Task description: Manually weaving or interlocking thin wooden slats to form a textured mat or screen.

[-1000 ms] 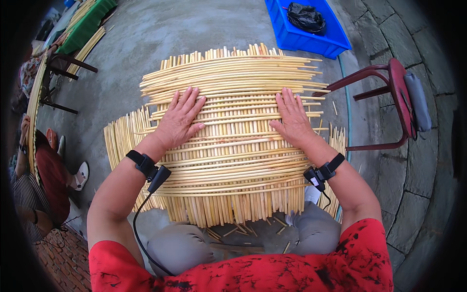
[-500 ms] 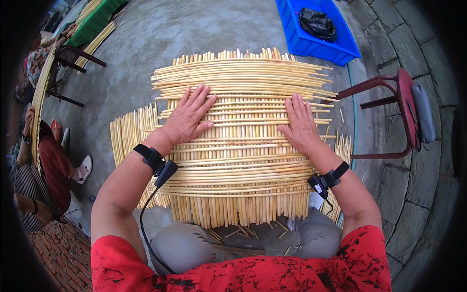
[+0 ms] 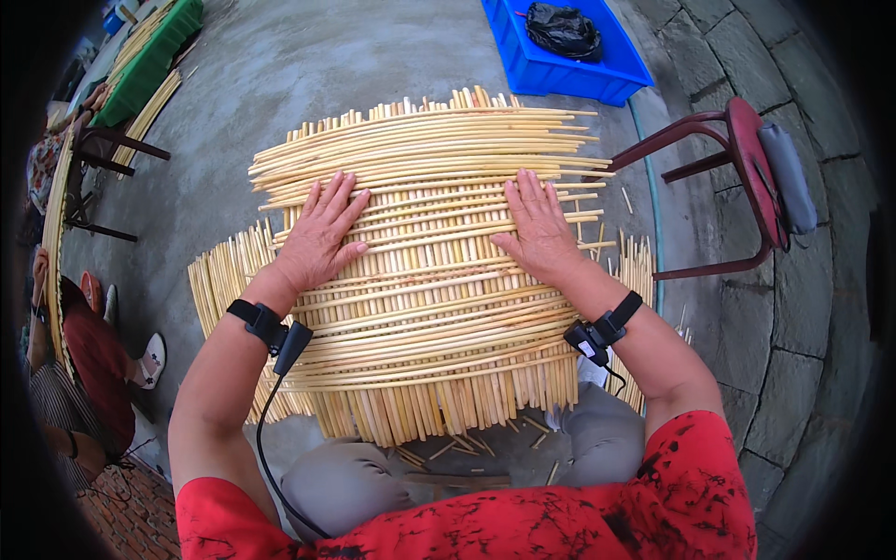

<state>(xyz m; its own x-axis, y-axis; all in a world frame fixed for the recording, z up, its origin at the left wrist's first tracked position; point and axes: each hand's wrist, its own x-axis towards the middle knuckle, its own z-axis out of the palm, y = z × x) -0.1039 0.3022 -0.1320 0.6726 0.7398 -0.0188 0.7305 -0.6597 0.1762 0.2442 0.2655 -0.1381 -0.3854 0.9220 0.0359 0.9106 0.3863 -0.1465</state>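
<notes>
Pale, peeled sticks form a mat-like layer in front of me: a row of upright sticks [image 3: 411, 411] lies beneath, with long thin crosswise sticks [image 3: 420, 140] laid over it in bundles at the far and near sides and more sparsely in the middle. My left hand [image 3: 322, 233] rests flat on the left part of the crosswise sticks, fingers spread and pointing away. On the right part lies my right hand [image 3: 541, 233], also flat, its thumb turned inward. Neither hand grips a stick. Black straps with small devices are on both wrists.
More loose sticks [image 3: 224, 280] stick out at the left, and others [image 3: 635, 271] at the right. Beyond are a blue crate [image 3: 569, 79] with a black bag and a dark red chair [image 3: 747, 177]. Another person's leg [image 3: 98, 364] shows at far left. Short offcuts lie near my knees.
The whole view has shifted, so mat, crate and chair appear further left. Both hands remain flat on the crosswise sticks, and the far bundle looks slightly more tilted.
</notes>
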